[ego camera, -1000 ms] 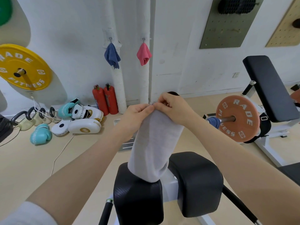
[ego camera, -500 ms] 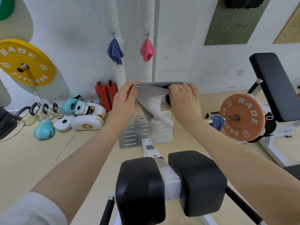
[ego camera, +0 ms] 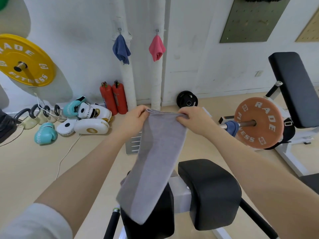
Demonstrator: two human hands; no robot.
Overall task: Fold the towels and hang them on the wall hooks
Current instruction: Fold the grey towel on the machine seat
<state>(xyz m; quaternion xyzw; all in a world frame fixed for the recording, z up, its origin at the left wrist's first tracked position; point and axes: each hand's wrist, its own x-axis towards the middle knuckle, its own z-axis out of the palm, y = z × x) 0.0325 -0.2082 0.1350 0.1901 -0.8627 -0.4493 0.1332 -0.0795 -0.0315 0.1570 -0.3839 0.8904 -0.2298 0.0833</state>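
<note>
A grey towel [ego camera: 153, 163] hangs lengthwise in front of me, folded into a long strip. My left hand [ego camera: 135, 119] pinches its top left corner and my right hand [ego camera: 195, 120] pinches the top right corner. The towel's lower end drapes over the left black pad [ego camera: 155, 221] of the machine. On the far wall a blue towel [ego camera: 120, 49] hangs from a hook [ego camera: 119, 29], and a pink towel [ego camera: 156, 48] hangs from a second hook [ego camera: 157, 31].
Two red extinguishers [ego camera: 114, 97] stand at the wall foot. Boxing gloves and pads [ego camera: 82, 121] lie on the floor to the left. An orange weight plate [ego camera: 259, 123] and a black bench pad [ego camera: 293, 87] stand on the right. A second black pad [ego camera: 210, 192] sits before me.
The towel was lifted flat between both hands half a second ago; now it hangs down as a long strip, with its lower end on the left pad.
</note>
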